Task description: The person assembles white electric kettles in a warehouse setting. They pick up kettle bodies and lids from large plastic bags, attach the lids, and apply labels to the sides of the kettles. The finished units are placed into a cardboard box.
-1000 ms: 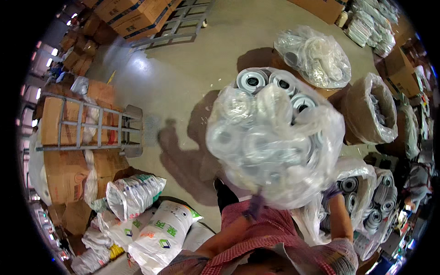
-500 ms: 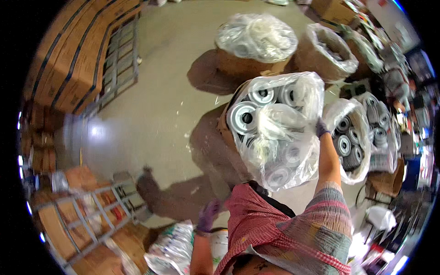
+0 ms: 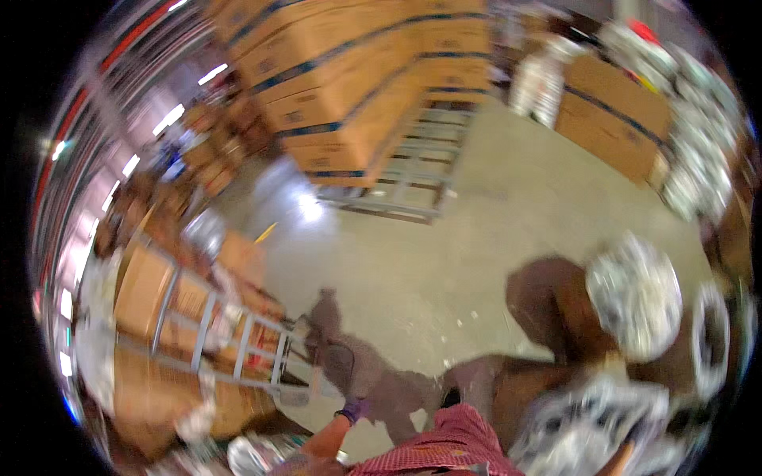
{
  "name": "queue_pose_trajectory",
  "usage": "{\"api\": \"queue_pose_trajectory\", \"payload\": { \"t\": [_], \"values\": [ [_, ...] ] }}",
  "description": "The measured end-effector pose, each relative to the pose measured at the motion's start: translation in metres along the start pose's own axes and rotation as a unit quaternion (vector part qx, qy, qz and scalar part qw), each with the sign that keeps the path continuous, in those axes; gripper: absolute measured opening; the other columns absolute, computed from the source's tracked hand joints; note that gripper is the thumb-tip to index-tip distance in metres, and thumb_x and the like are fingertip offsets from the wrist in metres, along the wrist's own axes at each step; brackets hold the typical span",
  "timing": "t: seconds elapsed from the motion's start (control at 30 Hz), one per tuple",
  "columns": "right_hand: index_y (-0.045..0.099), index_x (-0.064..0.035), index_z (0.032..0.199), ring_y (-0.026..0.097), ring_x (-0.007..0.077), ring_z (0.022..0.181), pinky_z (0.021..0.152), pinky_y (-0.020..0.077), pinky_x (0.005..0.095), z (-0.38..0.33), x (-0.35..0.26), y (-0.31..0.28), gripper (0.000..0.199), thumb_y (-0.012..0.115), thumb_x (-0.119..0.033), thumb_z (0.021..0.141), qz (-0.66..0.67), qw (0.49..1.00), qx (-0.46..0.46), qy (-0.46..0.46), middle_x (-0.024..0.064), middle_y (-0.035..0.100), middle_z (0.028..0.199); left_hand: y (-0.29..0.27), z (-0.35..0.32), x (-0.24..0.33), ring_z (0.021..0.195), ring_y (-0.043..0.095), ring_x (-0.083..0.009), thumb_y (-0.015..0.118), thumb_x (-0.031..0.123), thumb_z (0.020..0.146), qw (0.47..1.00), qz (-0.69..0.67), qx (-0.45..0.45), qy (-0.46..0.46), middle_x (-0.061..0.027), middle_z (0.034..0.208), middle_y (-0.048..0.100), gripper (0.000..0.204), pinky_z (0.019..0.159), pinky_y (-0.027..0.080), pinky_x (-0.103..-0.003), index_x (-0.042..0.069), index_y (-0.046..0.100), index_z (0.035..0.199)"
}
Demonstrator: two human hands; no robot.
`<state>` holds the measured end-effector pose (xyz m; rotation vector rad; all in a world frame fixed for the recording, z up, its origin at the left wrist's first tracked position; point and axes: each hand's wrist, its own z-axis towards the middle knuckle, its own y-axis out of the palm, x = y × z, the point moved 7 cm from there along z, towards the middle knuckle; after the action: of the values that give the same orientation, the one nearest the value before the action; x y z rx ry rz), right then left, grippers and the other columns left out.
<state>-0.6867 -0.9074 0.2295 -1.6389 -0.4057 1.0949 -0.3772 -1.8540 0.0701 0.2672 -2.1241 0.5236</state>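
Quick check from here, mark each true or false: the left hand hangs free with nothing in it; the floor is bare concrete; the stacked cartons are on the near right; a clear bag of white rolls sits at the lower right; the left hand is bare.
1. The left hand hangs free with nothing in it. True, as far as the blurred picture shows.
2. The floor is bare concrete. True.
3. The stacked cartons are on the near right. False: they stand far off, at the top of the view, on a pallet.
4. A clear bag of white rolls sits at the lower right. True.
5. The left hand is bare. False: it wears a purple glove.
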Motion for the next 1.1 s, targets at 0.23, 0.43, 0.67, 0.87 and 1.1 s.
{"api": "queue_pose_trajectory", "payload": {
  "t": [0.23,0.43,0.67,0.87,1.1],
  "values": [
    [0.044,-0.0043,0.143,0.039,0.0314,0.135,0.114,0.0293,0.0421,0.100,-0.241,0.019,0.060,0.054,-0.041,0.096,-0.001,0.993,-0.014,-0.114,0.0176,0.045,0.145,0.159,0.185,0.087,0.080,0.065,-0.0233,0.061,0.028,0.094,0.944,0.262,-0.189,-0.061,-0.0084,0.093,0.069,0.033,0.074,0.054,-0.035,0.003,0.064,0.115],
    [0.049,-0.0014,0.137,0.049,0.0360,0.128,0.109,0.0383,0.0418,0.121,-0.523,0.117,0.062,0.061,-0.041,0.091,-0.006,0.923,-0.237,-0.304,0.0212,0.049,0.142,0.209,0.367,0.279,0.081,0.063,-0.0221,0.058,0.032,0.094,0.893,0.344,-0.289,0.011,-0.0065,0.093,0.066,0.032,0.074,0.053,-0.036,0.006,0.063,0.112],
    [0.052,-0.0035,0.135,0.053,0.0355,0.124,0.106,0.0415,0.0426,0.116,-0.509,0.195,0.067,0.057,-0.054,0.091,0.071,0.908,-0.360,-0.202,0.0220,0.056,0.133,0.287,0.621,0.488,0.083,0.060,-0.0208,0.055,0.036,0.094,0.843,0.432,-0.320,-0.006,-0.0043,0.093,0.063,0.031,0.075,0.051,-0.036,0.010,0.062,0.109],
    [0.059,-0.0059,0.127,0.058,0.0370,0.117,0.101,0.0442,0.0448,0.184,-0.417,0.120,0.067,0.056,-0.059,0.086,-0.034,0.966,-0.210,0.146,0.0226,0.062,0.125,0.478,0.866,0.799,0.080,0.056,-0.0181,0.053,0.035,0.095,0.951,0.145,-0.228,0.149,-0.0017,0.090,0.058,0.023,0.072,0.050,-0.037,0.013,0.060,0.101],
    [0.057,-0.0039,0.129,0.056,0.0384,0.120,0.103,0.0430,0.0441,0.394,-0.414,0.142,0.070,0.051,-0.061,0.088,0.034,0.962,-0.212,0.167,0.0248,0.059,0.128,0.819,0.847,0.898,0.073,0.055,-0.0228,0.054,0.037,0.089,0.773,0.359,-0.355,0.386,-0.0124,0.083,0.064,0.034,0.072,0.047,-0.041,0.004,0.063,0.084]
  ]
}}
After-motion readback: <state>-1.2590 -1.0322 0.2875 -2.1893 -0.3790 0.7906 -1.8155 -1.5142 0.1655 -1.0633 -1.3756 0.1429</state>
